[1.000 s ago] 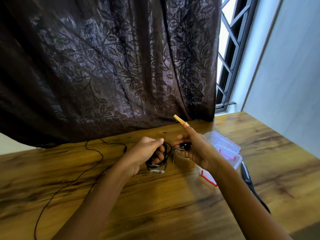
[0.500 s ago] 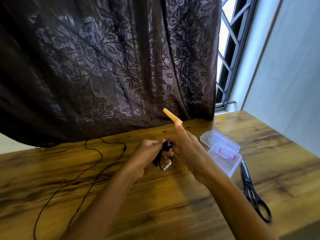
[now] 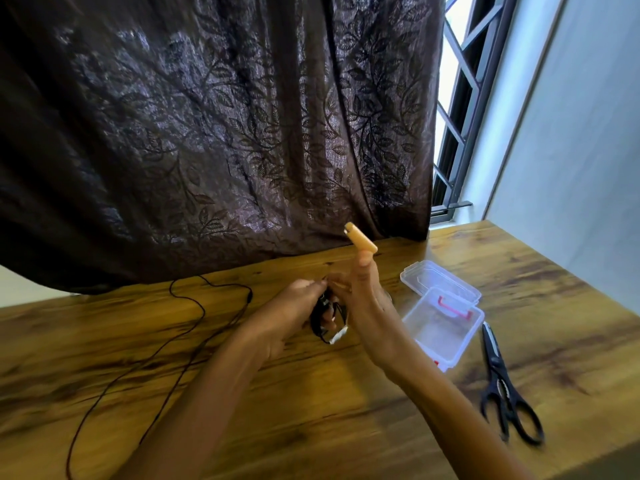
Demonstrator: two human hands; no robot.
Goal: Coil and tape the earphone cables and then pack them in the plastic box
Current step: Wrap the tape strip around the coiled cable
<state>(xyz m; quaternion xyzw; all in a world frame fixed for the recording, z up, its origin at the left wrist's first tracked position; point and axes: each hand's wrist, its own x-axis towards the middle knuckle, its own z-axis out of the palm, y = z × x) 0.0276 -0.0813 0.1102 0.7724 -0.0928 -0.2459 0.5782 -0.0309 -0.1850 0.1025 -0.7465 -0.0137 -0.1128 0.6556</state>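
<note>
Since a second ago our right hand [image 3: 367, 306] has drawn in against our left hand [image 3: 287, 317], uncovering the box and scissors it partly hid. One dark leaf-patterned curtain [image 3: 214, 133] fills most of the view, cut off at the top and left, with one window grille [image 3: 460, 109] showing only as a strip beside it. Its hem hides the far edge of the single wooden table [image 3: 311, 427]. Right of our hands lies one clear plastic box [image 3: 446, 330], its lid [image 3: 433, 278] open; our right wrist covers its near corner. One pair of black scissors [image 3: 502, 386] lies just right of it, blurred.

We count two cables. The loose cable [image 3: 194, 323] trails left across the table and runs out at the bottom edge. The coiled cable [image 3: 323, 323] sits in our left hand, whose fingers curl round it and hide much of the loops; a silver plug [image 3: 337, 338] peeps out below. Our right forefinger stands straight with one tan tape strip [image 3: 360, 241] stuck on its tip. The thumb reaches to the coil's top, but whether it pinches we cannot tell.
</note>
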